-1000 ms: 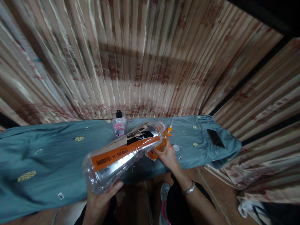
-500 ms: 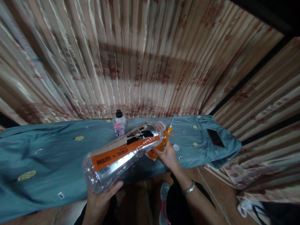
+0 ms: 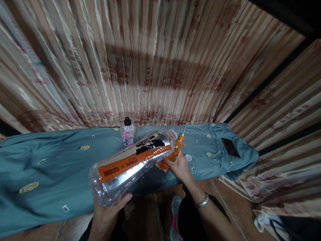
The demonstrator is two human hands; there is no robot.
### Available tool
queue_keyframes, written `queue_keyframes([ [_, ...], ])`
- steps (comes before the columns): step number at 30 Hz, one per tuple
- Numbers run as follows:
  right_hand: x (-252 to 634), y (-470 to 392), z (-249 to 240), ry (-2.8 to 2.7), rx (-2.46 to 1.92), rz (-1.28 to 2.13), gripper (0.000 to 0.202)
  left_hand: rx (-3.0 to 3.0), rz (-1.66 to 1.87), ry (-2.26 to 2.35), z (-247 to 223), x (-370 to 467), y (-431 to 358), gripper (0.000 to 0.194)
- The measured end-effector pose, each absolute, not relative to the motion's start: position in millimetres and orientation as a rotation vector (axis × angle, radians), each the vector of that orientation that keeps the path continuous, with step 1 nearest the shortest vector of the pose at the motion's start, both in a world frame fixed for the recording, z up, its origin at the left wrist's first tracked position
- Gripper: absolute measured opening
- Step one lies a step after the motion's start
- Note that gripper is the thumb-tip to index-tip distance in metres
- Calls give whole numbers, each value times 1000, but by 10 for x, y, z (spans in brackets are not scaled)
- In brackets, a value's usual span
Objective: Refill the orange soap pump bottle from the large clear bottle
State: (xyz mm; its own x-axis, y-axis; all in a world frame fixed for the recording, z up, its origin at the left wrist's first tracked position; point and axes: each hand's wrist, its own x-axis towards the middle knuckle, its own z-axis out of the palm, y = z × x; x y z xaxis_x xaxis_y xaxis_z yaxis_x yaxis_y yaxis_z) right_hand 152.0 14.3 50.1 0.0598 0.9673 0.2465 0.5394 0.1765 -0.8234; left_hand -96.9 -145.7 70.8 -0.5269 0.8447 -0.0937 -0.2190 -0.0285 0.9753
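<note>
A large clear plastic bottle point(image 3: 135, 162) with an orange and silver label lies tilted in my left hand point(image 3: 109, 211), which is wrapped round its base. Its open mouth points up and to the right, right over an orange translucent bottle point(image 3: 163, 165). My right hand point(image 3: 180, 166) is closed round that orange bottle, whose opening is hidden behind the large bottle's neck. Just beyond sits an orange spray head point(image 3: 181, 138) with a thin white tube. A round white cap point(image 3: 188, 157) lies on the cloth beside my right hand.
A blue-green patterned cloth point(image 3: 62, 167) covers the long narrow surface. Toward the back stands a small clear bottle point(image 3: 128, 135) with a black cap and pink label. A dark phone point(image 3: 230, 148) lies at the right end. Pleated curtains point(image 3: 150, 67) hang close behind.
Almost nothing differs. Both hands and both bottles hold nearly the same position, with the large bottle shifted very slightly.
</note>
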Motion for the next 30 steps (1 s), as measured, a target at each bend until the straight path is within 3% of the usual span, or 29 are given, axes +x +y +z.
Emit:
queue_keyframes([
  [4, 1524, 145, 492, -1611, -1467, 624, 71, 681, 1720, 1455, 755, -865, -1448, 76],
  [25, 1521, 136, 516, -1602, -1473, 644, 70, 769, 1679, 1378, 670, -1070, -1451, 67],
  [30, 1531, 147, 496, -1616, -1465, 618, 71, 758, 1675, 1388, 699, -1018, -1472, 82],
])
